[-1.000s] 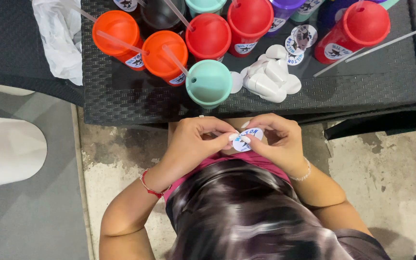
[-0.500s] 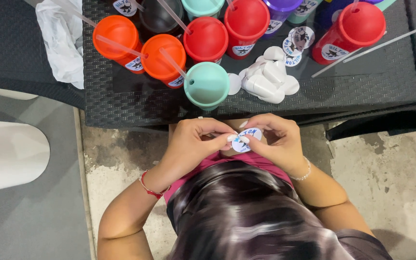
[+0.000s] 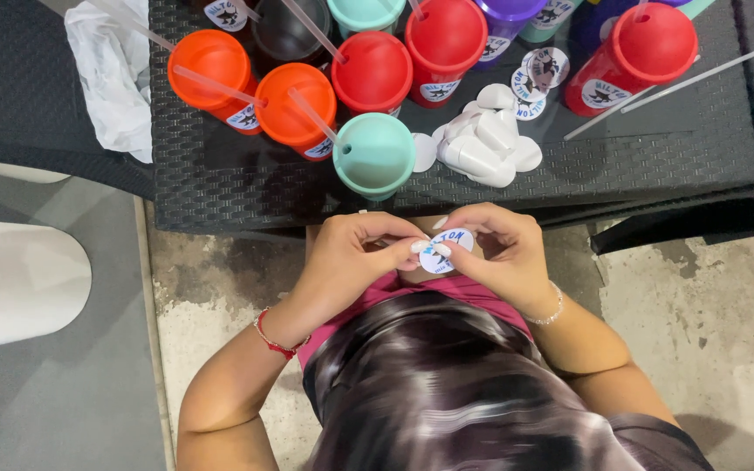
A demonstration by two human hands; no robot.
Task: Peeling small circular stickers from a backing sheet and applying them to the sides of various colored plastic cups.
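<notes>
In the head view, a small round white sticker (image 3: pixel 443 251) with dark print is pinched between the fingertips of both hands, held just below the near edge of a black woven table (image 3: pixel 220 183) and above the person's lap. The left hand (image 3: pixel 351 257) is curled closed, its thumb and forefinger pressed on the left rim of the sticker; a red bracelet (image 3: pixel 274 342) is worn at that wrist. The right hand (image 3: pixel 499 253) is likewise closed around the sticker's right side, its fingertips touching the disc, and a thin pale bracelet (image 3: pixel 548 314) is seen on that wrist. On the table, just beyond the hands, a teal-lidded cup (image 3: pixel 373 154) with a clear straw is set nearest the edge. Behind it, two orange-lidded cups (image 3: pixel 255 87) are placed side by side, and two red-lidded cups (image 3: pixel 412 54) are stood further back, with a purple-lidded cup (image 3: pixel 510 10) partly cut off at the top of the frame. Another red cup (image 3: pixel 634 54) is stood apart at the right, with loose clear straws (image 3: pixel 674 85) laid beside it on the table. A heap of peeled white backing scraps (image 3: pixel 484 144) is piled to the right of the teal cup, and a few more round stickers (image 3: pixel 537 71) are lying just behind that heap. A crumpled white plastic bag (image 3: pixel 115 78) is draped over the table's left edge. A stained concrete floor (image 3: pixel 700 305) is seen beneath.
</notes>
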